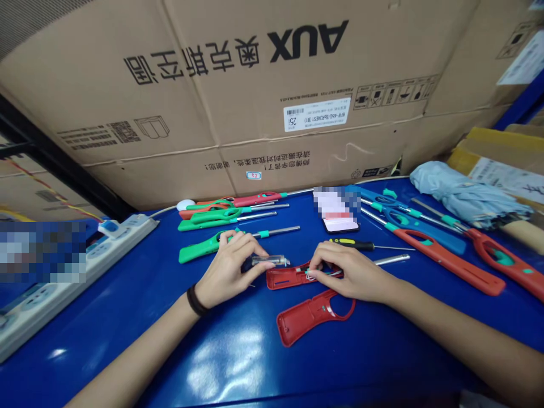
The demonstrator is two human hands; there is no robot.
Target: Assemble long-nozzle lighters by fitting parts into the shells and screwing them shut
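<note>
Pinched between the thumb and fingers of my left hand (232, 263) is a small clear fuel tank (271, 260), lying level with its valve end to the right. My right hand (351, 269) closes its fingertips over the opened red lighter half (280, 279), at some thin white wires (312, 276). Its metal tube (393, 259) sticks out to the right beyond my hand. The other red casing half (297, 320) lies inside up, nearer to me. My right hand hides part of the lighter's inner parts.
Green lighters (199, 249) and a red one (255, 199) lie behind my left hand. A yellow-black screwdriver (352, 244), a phone (340, 221), orange lighters (450, 258) and blue ones (437, 229) lie right of centre. A power strip (80, 272) runs along the left; a cardboard box (238, 113) stands behind.
</note>
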